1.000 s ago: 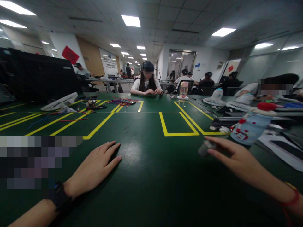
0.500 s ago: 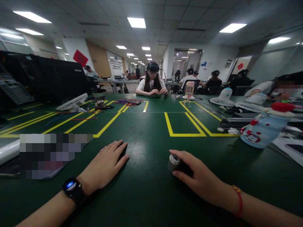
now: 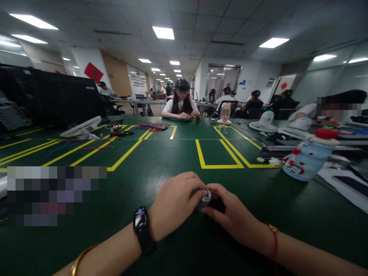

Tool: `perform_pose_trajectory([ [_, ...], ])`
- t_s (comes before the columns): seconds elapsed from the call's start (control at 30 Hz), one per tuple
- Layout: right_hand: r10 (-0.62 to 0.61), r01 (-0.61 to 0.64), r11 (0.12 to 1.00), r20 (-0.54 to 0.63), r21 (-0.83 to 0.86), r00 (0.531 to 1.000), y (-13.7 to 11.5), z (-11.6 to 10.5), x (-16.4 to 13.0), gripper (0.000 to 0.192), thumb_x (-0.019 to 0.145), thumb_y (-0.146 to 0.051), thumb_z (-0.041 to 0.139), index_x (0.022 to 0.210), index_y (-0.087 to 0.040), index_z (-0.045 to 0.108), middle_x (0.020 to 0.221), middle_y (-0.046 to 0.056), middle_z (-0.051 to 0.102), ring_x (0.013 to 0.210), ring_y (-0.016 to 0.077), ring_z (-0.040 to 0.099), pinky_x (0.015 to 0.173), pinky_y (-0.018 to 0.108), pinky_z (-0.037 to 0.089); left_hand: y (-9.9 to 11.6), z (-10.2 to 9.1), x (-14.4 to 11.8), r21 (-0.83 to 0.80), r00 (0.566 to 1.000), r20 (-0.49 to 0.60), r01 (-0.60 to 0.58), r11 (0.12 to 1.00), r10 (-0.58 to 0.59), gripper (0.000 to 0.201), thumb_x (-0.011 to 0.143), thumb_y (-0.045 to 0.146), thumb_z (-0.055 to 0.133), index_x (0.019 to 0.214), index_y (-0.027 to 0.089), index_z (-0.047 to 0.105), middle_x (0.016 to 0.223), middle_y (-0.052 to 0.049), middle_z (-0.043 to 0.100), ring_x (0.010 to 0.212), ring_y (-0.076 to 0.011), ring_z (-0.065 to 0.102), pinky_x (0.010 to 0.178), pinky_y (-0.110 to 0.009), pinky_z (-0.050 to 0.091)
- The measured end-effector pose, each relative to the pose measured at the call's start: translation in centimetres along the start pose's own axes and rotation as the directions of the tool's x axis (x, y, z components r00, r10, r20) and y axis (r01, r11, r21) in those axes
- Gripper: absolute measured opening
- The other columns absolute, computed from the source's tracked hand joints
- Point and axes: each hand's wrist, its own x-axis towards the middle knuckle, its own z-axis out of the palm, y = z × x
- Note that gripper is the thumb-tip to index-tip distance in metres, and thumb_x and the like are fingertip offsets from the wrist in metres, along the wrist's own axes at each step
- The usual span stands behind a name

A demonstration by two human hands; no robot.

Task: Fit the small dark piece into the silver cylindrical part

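Here both hands, left hand [image 3: 172, 201] and right hand [image 3: 234, 218], close their grip on a small silvery cylinder [image 3: 206, 197] over the green counter [image 3: 172, 161], near its front edge, bare surface all around.

Left hand [image 3: 172, 201] and right hand [image 3: 232, 218] meet fingertip to fingertip, fingers curled, forearms converging

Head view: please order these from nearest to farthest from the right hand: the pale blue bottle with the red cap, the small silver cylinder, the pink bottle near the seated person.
1. Small silver cylinder: held in the right hand, with the left hand on it too.
2. Pale blue bottle: lying to the right on the table.
3. Pink bottle: upright at the far table edge.
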Motion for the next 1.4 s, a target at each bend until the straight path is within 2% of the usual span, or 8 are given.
perform_pose_trajectory([
  [0.2, 0.021, -0.024, 0.998, -0.052, -0.058, 0.998, -0.6, -0.2, -0.4, 0.035, 0.081, -0.024, 0.062, 0.114, -0.025, 0.051, 0.109, 0.0, 0.06, 0.097, 0.0131, 0.056, 0.087, 0.03, 0.046, -1.1, -0.5, -0.3, -0.175, 0.99, -0.117, 0.062, 0.983, -0.084, 0.015, 0.092, 0.025, 0.053, 0.09, 0.022, 0.067, 0.094, -0.001, 0.065, 0.088, -0.0157, 0.059, 0.079, -0.029, 0.047],
  [0.43, 0.026, -0.041, 0.987, -0.102, -0.153, 0.994, -0.1, -0.3, -0.8, 0.052, 0.078, -0.024, 0.063, 0.126, -0.024, 0.044, 0.12, 0.003, 0.056, 0.106, 0.0149, 0.055, 0.094, 0.032, 0.044, -3.7, 2.1, -1.7, -0.007, 0.996, 0.076, 0.042, 0.999, -0.042, 0.013, 0.088, 0.027, 0.06, 0.093, 0.03, 0.072, 0.096, 0.001, 0.065, 0.09, -0.0184, 0.057, 0.08, -0.033, 0.044],
  [0.77, 0.036, -0.052, 0.988, -0.11, -0.147, 0.993, -0.2, -0.8, -0.9, 0.046, 0.081, -0.028, 0.061, 0.124, -0.025, 0.047, 0.121, 0.003, 0.057, 0.11, 0.0149, 0.054, 0.098, 0.032, 0.043, -3.7, 3.2, -1.8, 0.104, 0.996, 0.082, 0.01, 0.995, -0.018, 0.022, 0.09, 0.029, 0.057, 0.106, 0.037, 0.07, 0.105, 0.0, 0.065, 0.095, -0.0213, 0.056, 0.08, -0.036, 0.044],
  [0.97, 0.135, -0.244, 0.926, -0.352, -0.288, 0.926, 2.8, -6.9, -3.0, 0.05, 0.082, -0.043, 0.056, 0.127, -0.023, 0.044, 0.118, 0.006, 0.058, 0.103, 0.0195, 0.058, 0.09, 0.035, 0.048, -5.8, 0.7, -3.0, 0.023, 0.991, 0.081, 0.102, 0.994, -0.104, 0.033, 0.093, 0.036, 0.05, 0.126, 0.034, 0.057, 0.12, -0.001, 0.061, 0.106, -0.0204, 0.057, 0.092, -0.036, 0.047],
  [1.1, 0.273, -0.551, 0.76, -0.601, -0.344, 0.751, 7.7, -13.6, -7.1, 0.059, 0.08, -0.055, 0.051, 0.128, -0.022, 0.043, 0.105, 0.009, 0.062, 0.08, 0.0232, 0.062, 0.068, 0.037, 0.051, -12.0, -2.0, -6.2, 0.105, 0.972, 0.026, 0.23, 0.967, -0.234, 0.04, 0.092, 0.048, 0.046, 0.128, 0.032, 0.055, 0.133, -0.003, 0.054, 0.119, -0.0246, 0.052, 0.103, -0.041, 0.043],
  [1.17, 0.303, -0.624, 0.689, -0.636, -0.368, 0.71, 10.0, -16.2, -9.2, 0.059, 0.077, -0.059, 0.052, 0.123, -0.021, 0.046, 0.103, 0.011, 0.062, 0.079, 0.025, 0.062, 0.068, 0.039, 0.051, -15.2, -2.7, -8.0, 0.165, 0.954, 0.011, 0.292, 0.942, -0.298, 0.045, 0.091, 0.051, 0.047, 0.132, 0.033, 0.052, 0.139, -0.003, 0.05, 0.124, -0.027, 0.05, 0.105, -0.044, 0.041],
  [1.27, 0.287, -0.646, 0.618, -0.637, -0.447, 0.715, 11.5, -17.8, -10.7, 0.064, 0.073, -0.063, 0.054, 0.119, -0.019, 0.048, 0.111, 0.016, 0.06, 0.094, 0.0318, 0.06, 0.078, 0.046, 0.049, -17.9, -2.7, -9.8, 0.231, 0.93, 0.024, 0.352, 0.907, -0.367, 0.051, 0.09, 0.054, 0.045, 0.139, 0.036, 0.043, 0.146, -0.002, 0.043, 0.128, -0.0294, 0.046, 0.105, -0.047, 0.041],
  [1.4, 0.0, -0.544, 0.498, -0.628, -0.675, 0.778, 8.1, -14.9, -8.6, 0.077, 0.072, -0.063, 0.059, 0.13, -0.015, 0.043, 0.132, 0.021, 0.047, 0.121, 0.041, 0.042, 0.095, 0.057, 0.036, -17.1, -2.0, -9.9, 0.303, 0.93, -0.014, 0.354, 0.885, -0.367, 0.056, 0.089, 0.056, 0.044, 0.14, 0.032, 0.041, 0.146, -0.004, 0.043, 0.131, -0.0305, 0.043, 0.108, -0.049, 0.035],
])
